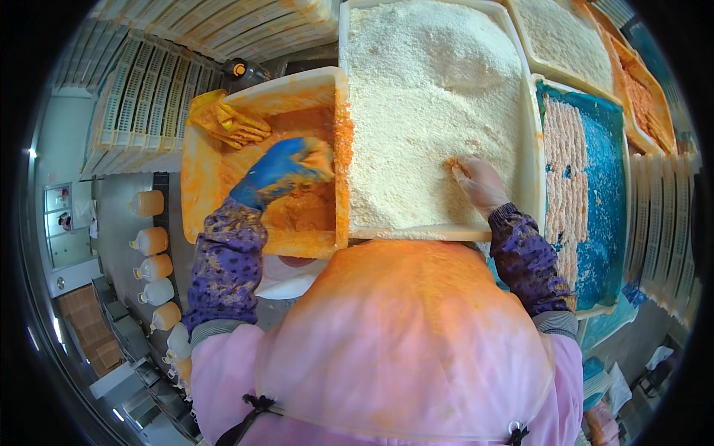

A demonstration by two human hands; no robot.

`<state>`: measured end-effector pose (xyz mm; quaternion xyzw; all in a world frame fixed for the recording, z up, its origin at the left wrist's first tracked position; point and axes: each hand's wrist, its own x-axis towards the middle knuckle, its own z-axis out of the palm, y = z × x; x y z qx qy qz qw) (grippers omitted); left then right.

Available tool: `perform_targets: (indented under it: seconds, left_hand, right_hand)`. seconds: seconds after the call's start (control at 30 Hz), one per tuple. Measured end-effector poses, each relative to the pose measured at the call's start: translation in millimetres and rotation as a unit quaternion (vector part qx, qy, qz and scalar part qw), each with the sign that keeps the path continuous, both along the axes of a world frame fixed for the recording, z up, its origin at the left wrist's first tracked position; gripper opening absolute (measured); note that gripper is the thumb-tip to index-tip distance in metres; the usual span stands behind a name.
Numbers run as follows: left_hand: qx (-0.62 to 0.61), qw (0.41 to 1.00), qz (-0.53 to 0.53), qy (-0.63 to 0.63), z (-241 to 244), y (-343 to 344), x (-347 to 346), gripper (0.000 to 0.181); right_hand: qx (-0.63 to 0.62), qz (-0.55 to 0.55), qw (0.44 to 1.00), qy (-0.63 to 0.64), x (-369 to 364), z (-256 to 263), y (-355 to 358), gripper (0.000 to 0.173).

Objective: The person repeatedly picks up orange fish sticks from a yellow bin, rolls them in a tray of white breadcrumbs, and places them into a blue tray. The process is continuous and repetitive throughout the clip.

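Note:
My left hand [293,167], in a blue glove smeared with orange paste, is blurred over the orange-stained tub [215,195] of wet orange mixture [301,209]; whether it holds anything is unclear. A yellow rubber glove [228,120] lies over that tub's far left corner. My right hand [479,181], in a thin clear glove, touches the pale crumbs [413,139] in the large white tub, a small orange-coated piece [453,163] at its fingertips. To the right, rows of crumb-coated strips [566,195] lie in a blue-lined tray [605,206].
Stacked plastic trays [150,89] stand at the far left, with a dark bottle-like object [242,71] beside them. More trays [661,223] stand at right. A second crumb tub [563,44] and an orange-filled tub [647,103] are at far right. Plastic jugs [150,240] line the floor at left.

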<state>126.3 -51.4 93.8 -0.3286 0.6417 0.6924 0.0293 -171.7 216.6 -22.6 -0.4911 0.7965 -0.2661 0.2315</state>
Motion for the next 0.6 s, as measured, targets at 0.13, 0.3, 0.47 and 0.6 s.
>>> perform_targets:
  seconds: [0.13, 0.3, 0.47, 0.6]
  left_hand:
    - [-0.130, 0.971, -0.196, 0.034, -11.5, 42.3, -73.6, 0.037]
    - [-0.431, 0.866, -0.245, -0.061, -91.9, 65.9, -108.7, 0.020]
    - [-0.515, 0.854, -0.032, 0.069, -67.7, 41.8, -67.4, 0.018]
    - [-0.429, 0.902, 0.040, 0.021, -112.4, -32.8, 28.1, 0.016]
  right_hand:
    - [0.015, 0.011, 1.000, -0.017, -7.2, -5.5, 1.8, 0.027]
    - [0.029, 0.016, 0.999, -0.029, -7.0, 2.6, -1.2, 0.022]
    - [0.041, -0.016, 0.997, -0.060, -7.7, -7.2, 3.3, 0.023]
    - [-0.072, 0.044, 0.996, -0.001, 10.0, -1.6, -16.2, 0.030]
